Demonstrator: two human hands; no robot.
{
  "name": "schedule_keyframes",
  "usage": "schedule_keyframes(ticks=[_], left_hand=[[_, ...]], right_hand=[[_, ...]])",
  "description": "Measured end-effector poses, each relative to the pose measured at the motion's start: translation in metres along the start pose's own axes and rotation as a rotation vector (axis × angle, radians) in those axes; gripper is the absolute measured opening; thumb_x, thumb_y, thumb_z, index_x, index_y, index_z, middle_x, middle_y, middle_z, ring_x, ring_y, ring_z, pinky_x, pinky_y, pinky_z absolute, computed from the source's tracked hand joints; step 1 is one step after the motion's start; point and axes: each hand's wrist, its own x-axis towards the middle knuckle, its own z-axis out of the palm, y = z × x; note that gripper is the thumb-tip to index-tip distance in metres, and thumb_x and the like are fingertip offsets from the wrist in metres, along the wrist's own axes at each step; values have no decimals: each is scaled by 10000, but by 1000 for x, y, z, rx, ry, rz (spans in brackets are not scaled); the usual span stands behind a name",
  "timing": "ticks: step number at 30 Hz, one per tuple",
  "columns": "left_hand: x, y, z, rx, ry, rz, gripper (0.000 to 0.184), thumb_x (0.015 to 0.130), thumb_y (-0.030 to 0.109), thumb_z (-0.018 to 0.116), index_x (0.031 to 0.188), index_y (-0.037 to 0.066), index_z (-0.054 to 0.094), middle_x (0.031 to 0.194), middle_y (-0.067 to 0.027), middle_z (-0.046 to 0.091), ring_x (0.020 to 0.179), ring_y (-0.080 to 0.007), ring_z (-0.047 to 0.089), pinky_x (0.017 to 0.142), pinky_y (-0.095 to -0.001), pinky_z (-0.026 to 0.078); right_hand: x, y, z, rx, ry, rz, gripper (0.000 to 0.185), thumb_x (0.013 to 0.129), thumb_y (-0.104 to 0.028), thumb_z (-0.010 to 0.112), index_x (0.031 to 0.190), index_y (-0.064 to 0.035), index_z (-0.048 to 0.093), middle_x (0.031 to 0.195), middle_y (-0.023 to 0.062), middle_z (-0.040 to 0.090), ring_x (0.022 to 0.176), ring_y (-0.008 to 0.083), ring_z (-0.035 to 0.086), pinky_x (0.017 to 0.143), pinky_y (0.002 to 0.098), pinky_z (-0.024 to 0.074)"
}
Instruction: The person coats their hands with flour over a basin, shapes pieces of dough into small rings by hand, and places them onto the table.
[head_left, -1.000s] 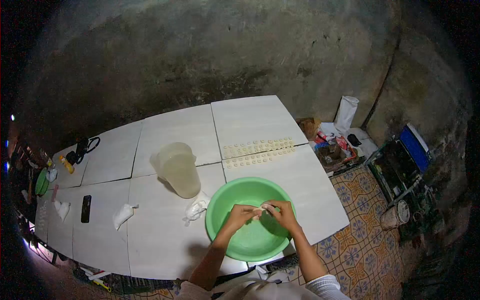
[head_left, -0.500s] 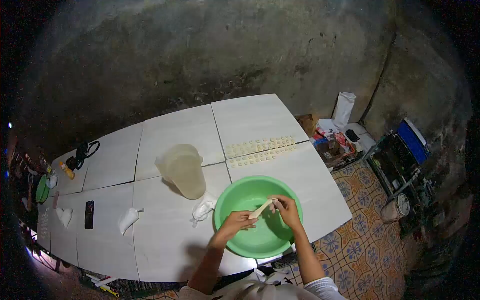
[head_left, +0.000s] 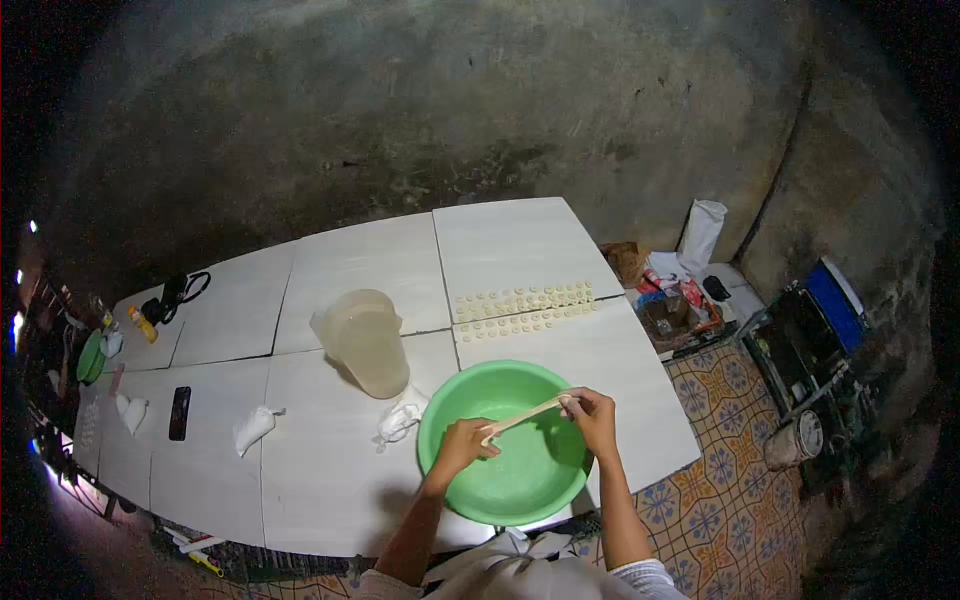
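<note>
A pale, stretched strip of what looks like dough [head_left: 527, 415] spans the space above the green basin [head_left: 505, 516]. My left hand [head_left: 466, 443] is closed on its lower left end, over the left part of the basin. At the upper right end, my right hand [head_left: 590, 414] pinches the strip near the basin's right rim. Beyond the basin, small pale round pieces [head_left: 525, 300] lie in rows on the white table [head_left: 520, 240]. A knotted plastic bag of white stuff [head_left: 398, 421] rests just left of the basin.
A cloudy pitcher [head_left: 368, 345] stands behind the knotted bag. Further left are another white bag [head_left: 255, 430], a black phone [head_left: 180, 413] and a yellow bottle [head_left: 143, 324]. Right of the table sit a cluttered box [head_left: 672, 316] and a bucket [head_left: 795, 436] on the patterned floor.
My hands have moved apart, from close together to opposite sides of the basin. The pale piece between them has stretched from a short bit into a long, thin strip.
</note>
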Motion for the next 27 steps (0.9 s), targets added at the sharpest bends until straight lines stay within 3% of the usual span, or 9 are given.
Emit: schedule_keyframes(ticks=[5,10,13,14,17,22,25,26,27], left_hand=[[5,-1,7,-2,0,136,281,973,94,530,1187,-73,601,953,-158,681,834,-225,698,738,-310,596],[5,13,3,-686,-192,-79,418,990,77,499,1333,-141,401,1349,-225,484,1180,-284,562,1062,-358,460],[3,26,4,-714,-180,-95,412,989,76,499,1324,-147,410,1322,-226,509,1188,-288,557,1083,-346,438],[-10,39,7,-180,-225,240,406,980,59,510,1308,-161,416,1310,-238,516,1196,-289,554,1092,-331,426],[0,27,8,-624,-106,-21,380,936,50,593,1248,-148,504,1209,-213,595,1119,-270,611,1028,-328,479],[1,21,10,-515,28,17,305,917,11,608,1168,-154,556,1112,-211,636,984,-284,674,928,-330,548],[2,20,11,-359,131,18,270,920,31,612,1120,-149,583,1081,-216,647,919,-287,693,884,-326,571],[4,15,13,-309,171,79,263,927,78,617,1085,-132,607,995,-200,677,778,-256,711,725,-302,599],[6,12,11,-309,172,79,263,927,78,617,1085,-132,607,995,-200,677,778,-256,711,725,-302,599]], right_hand=[[6,-6,-2,88,-58,71,162,899,-66,643,1000,48,698,808,71,685,732,113,635,621,243,501],[12,-7,-2,382,-195,193,225,923,-27,578,1111,91,613,959,160,688,806,193,677,701,292,557],[16,-5,-5,430,-237,233,221,904,-15,600,1097,93,621,979,176,691,830,203,683,744,294,558],[16,-11,-6,426,-229,284,249,853,24,650,1090,97,622,1009,190,690,892,217,691,802,301,560],[16,-16,-7,393,-257,261,280,831,-1,674,1096,78,630,1004,165,700,840,186,685,778,280,548],[19,-14,-6,400,-281,249,300,814,2,693,1092,95,625,981,180,703,845,200,692,770,286,563],[20,-16,-5,346,-226,290,222,821,27,688,1030,92,653,918,178,708,779,212,704,624,278,566],[20,-9,-2,321,-199,232,183,835,-15,695,986,85,673,847,158,708,660,185,680,543,253,521],[22,-3,-1,322,-200,232,183,835,-15,695,986,85,673,847,158,708,660,185,680,543,253,521]])
